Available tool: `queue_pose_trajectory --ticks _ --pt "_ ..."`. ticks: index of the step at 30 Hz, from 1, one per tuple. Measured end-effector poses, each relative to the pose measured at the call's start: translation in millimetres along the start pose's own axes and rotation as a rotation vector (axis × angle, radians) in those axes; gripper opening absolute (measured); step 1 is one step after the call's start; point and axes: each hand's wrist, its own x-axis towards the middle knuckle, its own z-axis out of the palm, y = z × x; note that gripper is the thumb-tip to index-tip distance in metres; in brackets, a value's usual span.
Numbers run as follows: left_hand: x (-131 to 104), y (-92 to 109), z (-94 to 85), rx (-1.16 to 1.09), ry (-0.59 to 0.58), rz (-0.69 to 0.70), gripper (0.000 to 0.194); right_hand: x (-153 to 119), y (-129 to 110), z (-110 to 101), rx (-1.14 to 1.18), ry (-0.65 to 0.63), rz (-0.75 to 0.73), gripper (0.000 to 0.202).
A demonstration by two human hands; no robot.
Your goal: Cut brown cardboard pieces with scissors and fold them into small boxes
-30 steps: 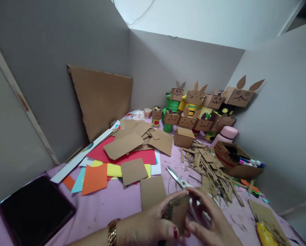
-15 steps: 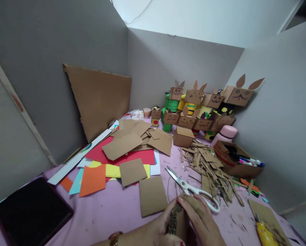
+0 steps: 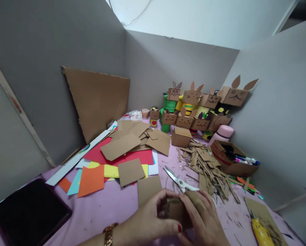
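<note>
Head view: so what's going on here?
A person's left hand and right hand hold a small cardboard piece between them; its full shape is hidden. Scissors lie just beyond, partly covered by the right hand, with cardboard scraps to their right and boxes with drawn faces at the back.

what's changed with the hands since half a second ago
The left hand and right hand have shifted slightly up in the picture with the cardboard piece, now hiding the near edge of the cardboard square and more of the scissors. Neither let go. The square and scissors stayed put.
</note>
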Motion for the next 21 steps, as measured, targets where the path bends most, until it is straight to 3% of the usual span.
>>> queue_pose_trajectory --ticks 3,6,10,12,16,21 --pt "1.1 -7.1 -2.2 0.239 0.182 0.044 0.021 1.0 -2.7 -3.7 0.151 -0.054 0.107 0.083" --pt "0.3 -6.3 -2.2 0.249 0.171 0.041 0.017 0.3 -0.1 -11.4 0.547 -0.104 0.393 0.081" --pt "-4.1 2.9 1.2 0.366 0.095 0.013 0.011 1.3 2.4 -11.8 1.021 0.149 0.784 0.053" --pt "-7.2 8.3 5.4 0.481 0.049 -0.018 0.004 4.0 -4.3 -8.2 1.164 0.227 0.88 0.053" --pt "-12.8 12.0 14.1 0.636 0.012 -0.08 0.008 10.6 -27.3 -3.9 1.325 0.196 1.041 0.04" --pt "-14.5 -10.1 12.9 0.621 0.055 -0.047 0.013 12.3 -38.2 -0.8 1.425 0.254 1.142 0.025"
